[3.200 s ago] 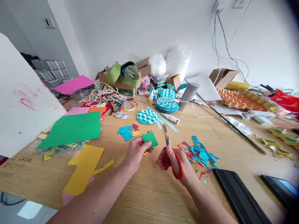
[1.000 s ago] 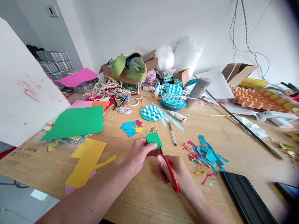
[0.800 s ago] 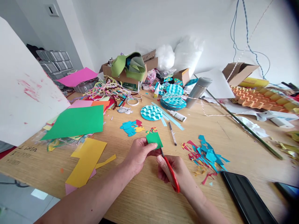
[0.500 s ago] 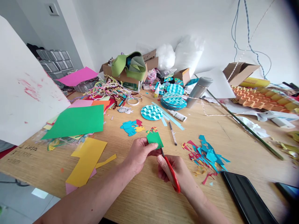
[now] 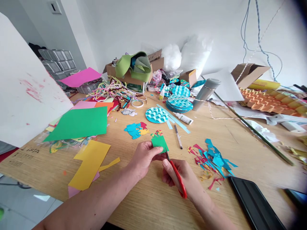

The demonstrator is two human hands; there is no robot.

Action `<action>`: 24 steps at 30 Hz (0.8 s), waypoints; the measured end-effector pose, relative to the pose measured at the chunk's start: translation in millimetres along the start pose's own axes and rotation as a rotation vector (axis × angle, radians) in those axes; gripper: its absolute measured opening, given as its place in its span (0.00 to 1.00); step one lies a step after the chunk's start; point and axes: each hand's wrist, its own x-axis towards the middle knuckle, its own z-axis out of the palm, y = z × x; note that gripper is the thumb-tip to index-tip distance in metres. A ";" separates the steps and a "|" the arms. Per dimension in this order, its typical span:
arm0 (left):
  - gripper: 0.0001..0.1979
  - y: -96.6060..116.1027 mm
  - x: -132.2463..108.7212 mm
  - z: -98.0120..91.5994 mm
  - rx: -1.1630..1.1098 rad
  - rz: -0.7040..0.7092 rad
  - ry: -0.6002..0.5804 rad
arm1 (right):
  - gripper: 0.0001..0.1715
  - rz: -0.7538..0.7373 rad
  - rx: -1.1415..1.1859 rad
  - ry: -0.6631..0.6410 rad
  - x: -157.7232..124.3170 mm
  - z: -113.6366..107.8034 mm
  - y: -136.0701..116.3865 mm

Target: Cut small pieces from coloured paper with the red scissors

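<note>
1. Left hand: fingers pinched together on the lower edge of the green paper piece, held just above the table.
2. Green paper piece: small, roughly square, near the middle of the table's front, between both hands.
3. Right hand: fingers closed through the red handles of the scissors.
4. Scissors: blades pointing up-left, tips at the piece's lower right corner; blade gap too small to tell.
5. Scrap pile: blue, red and yellow offcuts, just right of the right hand.
6. Pen: flat on the table, beyond the piece.
7. Blue cutout: left of the pen.
8. Green sheet and yellow sheet: far left, well apart from the hands.
9. Black tablet: lower right edge.
</note>
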 end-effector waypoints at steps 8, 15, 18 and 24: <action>0.09 2.4 -0.6 0.8 -0.002 0.003 -0.003 | 0.37 0.016 0.005 0.012 0.7 0.1 1.6; 0.07 0.6 -1.0 0.4 0.003 0.015 -0.011 | 0.37 0.028 -0.005 0.030 1.6 1.6 5.0; 0.08 0.1 -0.9 0.0 0.004 0.016 -0.014 | 0.36 0.033 -0.001 0.039 2.3 2.0 5.9; 0.07 -0.3 -1.4 0.3 -0.005 0.020 -0.017 | 0.34 0.043 0.009 0.044 2.0 1.7 4.0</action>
